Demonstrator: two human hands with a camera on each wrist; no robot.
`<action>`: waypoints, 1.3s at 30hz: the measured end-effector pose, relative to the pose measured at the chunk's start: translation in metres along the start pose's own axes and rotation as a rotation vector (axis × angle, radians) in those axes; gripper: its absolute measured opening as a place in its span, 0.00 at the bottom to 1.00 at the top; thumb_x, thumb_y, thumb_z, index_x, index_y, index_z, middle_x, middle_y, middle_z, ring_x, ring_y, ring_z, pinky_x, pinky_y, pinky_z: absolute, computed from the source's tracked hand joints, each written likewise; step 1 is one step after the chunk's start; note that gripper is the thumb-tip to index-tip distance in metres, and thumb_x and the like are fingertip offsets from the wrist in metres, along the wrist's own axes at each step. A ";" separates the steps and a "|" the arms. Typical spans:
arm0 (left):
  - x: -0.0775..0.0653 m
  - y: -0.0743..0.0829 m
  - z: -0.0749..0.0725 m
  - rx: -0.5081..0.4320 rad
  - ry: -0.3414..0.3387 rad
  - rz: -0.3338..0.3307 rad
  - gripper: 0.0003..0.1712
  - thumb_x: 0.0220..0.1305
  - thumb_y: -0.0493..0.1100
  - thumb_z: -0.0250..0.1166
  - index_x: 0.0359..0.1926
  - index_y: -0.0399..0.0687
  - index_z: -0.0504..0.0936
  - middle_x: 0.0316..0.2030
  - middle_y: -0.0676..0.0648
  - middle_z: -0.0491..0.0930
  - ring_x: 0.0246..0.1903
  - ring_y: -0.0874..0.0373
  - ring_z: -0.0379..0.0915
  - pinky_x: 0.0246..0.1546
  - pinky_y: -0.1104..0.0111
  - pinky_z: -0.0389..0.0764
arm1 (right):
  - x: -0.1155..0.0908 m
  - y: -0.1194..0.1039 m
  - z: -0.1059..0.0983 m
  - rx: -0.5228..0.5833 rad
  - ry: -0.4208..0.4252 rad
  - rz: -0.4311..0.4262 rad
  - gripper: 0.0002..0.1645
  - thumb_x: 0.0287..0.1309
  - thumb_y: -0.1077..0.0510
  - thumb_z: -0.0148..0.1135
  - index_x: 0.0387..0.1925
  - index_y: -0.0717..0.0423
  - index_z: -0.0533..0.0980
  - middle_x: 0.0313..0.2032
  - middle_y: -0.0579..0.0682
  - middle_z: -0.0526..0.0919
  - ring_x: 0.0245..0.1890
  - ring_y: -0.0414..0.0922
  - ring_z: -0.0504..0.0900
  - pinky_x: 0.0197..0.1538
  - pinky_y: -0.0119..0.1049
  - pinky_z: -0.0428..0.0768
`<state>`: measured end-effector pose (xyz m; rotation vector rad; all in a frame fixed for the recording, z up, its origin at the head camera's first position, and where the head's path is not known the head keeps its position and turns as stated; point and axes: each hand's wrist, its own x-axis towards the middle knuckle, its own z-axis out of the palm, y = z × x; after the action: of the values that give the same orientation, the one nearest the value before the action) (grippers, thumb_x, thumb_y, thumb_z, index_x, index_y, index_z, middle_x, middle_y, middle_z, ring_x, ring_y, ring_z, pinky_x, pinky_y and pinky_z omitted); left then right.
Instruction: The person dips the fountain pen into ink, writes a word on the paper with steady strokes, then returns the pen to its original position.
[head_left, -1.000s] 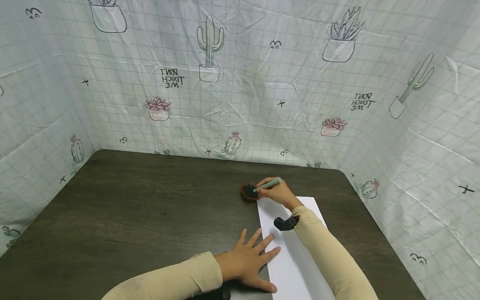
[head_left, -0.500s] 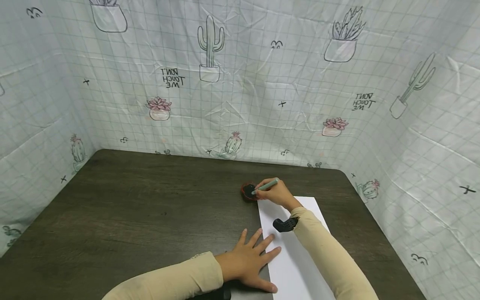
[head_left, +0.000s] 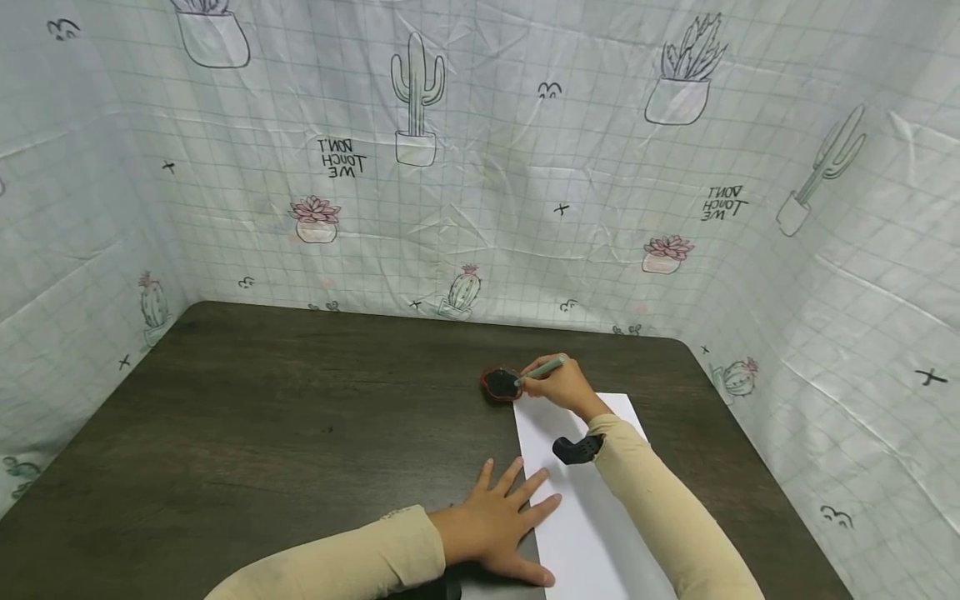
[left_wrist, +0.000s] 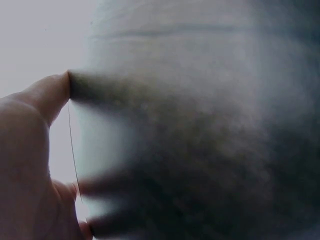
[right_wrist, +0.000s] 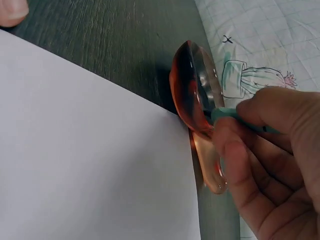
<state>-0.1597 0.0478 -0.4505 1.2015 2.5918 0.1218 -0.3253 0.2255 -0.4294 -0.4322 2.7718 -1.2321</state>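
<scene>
My right hand [head_left: 561, 388] pinches a slim green brush [right_wrist: 235, 116] between thumb and fingers. Its dark tip is at the near side of a small red translucent dish [right_wrist: 181, 95], which has a dark pool [head_left: 501, 382] inside, as the head view shows. By the dish lies a white sheet of paper [head_left: 592, 517], one corner right at its rim. My left hand [head_left: 498, 521] lies flat with fingers spread, the fingertips over the paper's left edge. In the left wrist view the thumb [left_wrist: 47, 92] is seen against the white sheet; the rest is blurred.
Everything lies on a dark wooden table [head_left: 300, 417]. A pale cloth [head_left: 480, 167] printed with cacti and a grid hangs behind it and along both sides. A black wrist strap [head_left: 576, 450] is on the right arm, above the paper.
The brush tip, over the middle of the dish earlier, has shifted right to the dish's right rim, along with my right hand. The left hand and the paper stay put.
</scene>
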 end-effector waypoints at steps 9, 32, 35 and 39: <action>-0.002 0.001 0.001 0.009 0.013 -0.001 0.52 0.53 0.82 0.47 0.75 0.74 0.44 0.76 0.55 0.38 0.74 0.45 0.32 0.67 0.39 0.45 | 0.000 -0.001 0.007 0.109 -0.075 0.010 0.10 0.55 0.61 0.69 0.40 0.61 0.84 0.33 0.54 0.88 0.32 0.46 0.87 0.38 0.40 0.84; -0.001 -0.002 0.003 0.010 0.019 -0.001 0.52 0.53 0.83 0.46 0.75 0.74 0.43 0.76 0.56 0.36 0.74 0.46 0.31 0.67 0.39 0.45 | 0.002 0.001 0.008 0.136 -0.028 -0.005 0.09 0.54 0.64 0.69 0.38 0.62 0.84 0.29 0.55 0.87 0.30 0.47 0.87 0.35 0.39 0.84; -0.001 -0.001 0.004 0.025 0.025 -0.008 0.52 0.52 0.83 0.46 0.75 0.74 0.43 0.76 0.56 0.37 0.74 0.46 0.32 0.67 0.40 0.45 | 0.003 -0.001 0.010 0.116 -0.023 -0.014 0.09 0.54 0.63 0.69 0.38 0.61 0.85 0.30 0.54 0.88 0.29 0.45 0.87 0.35 0.38 0.84; 0.000 0.000 0.004 0.035 0.018 -0.009 0.52 0.53 0.83 0.46 0.75 0.74 0.43 0.76 0.55 0.37 0.74 0.46 0.31 0.67 0.40 0.44 | 0.005 -0.002 0.012 0.095 -0.013 -0.021 0.09 0.54 0.61 0.70 0.38 0.60 0.85 0.30 0.53 0.88 0.29 0.45 0.87 0.36 0.39 0.84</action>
<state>-0.1581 0.0476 -0.4542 1.2060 2.6251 0.0864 -0.3277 0.2140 -0.4357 -0.4605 2.6907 -1.3534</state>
